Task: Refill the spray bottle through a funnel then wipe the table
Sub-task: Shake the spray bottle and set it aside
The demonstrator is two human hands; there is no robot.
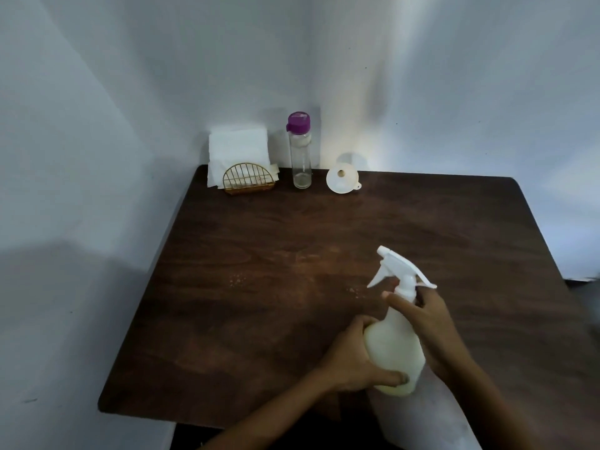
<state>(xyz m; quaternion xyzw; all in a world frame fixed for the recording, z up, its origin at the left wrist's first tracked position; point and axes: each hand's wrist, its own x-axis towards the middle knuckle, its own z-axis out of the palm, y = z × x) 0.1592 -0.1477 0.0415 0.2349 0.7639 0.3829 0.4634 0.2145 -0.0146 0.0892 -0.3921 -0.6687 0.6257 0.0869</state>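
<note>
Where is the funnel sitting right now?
In the head view, the white funnel lies on its side at the table's far edge, just right of the purple-capped bottle, away from both hands.

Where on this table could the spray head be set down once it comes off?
Bare wood runs across the table middle, between the back row and the hands, and down the left side. Crowded spots: the back edge, with the napkin holder, clear bottle and funnel, and the near right, where the left hand and right hand hold the spray bottle.
</note>
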